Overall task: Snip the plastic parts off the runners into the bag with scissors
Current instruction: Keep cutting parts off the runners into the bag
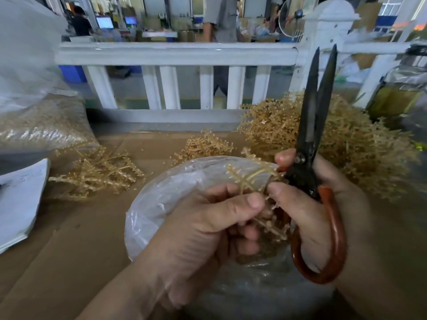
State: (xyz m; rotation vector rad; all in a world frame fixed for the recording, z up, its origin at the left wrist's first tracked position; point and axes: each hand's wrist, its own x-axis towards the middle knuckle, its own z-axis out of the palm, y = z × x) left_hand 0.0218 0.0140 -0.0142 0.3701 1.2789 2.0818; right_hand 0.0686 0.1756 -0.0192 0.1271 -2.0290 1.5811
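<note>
Scissors (308,135) gripped by right hand (351,197) fingers; left hand (198,227) fingers pinch runner (249,176) over bag (161,192).

Left hand (203,229) x1, right hand (349,204) x1, scissors (309,135) x1, bag (161,199) x1, held runner (247,176) x1, runner piles (97,174) (205,144) (351,144) x3.

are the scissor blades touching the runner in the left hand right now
Apart. The head view shows the scissor blades pointing up, clear of the runner that the left hand pinches lower down.
</note>
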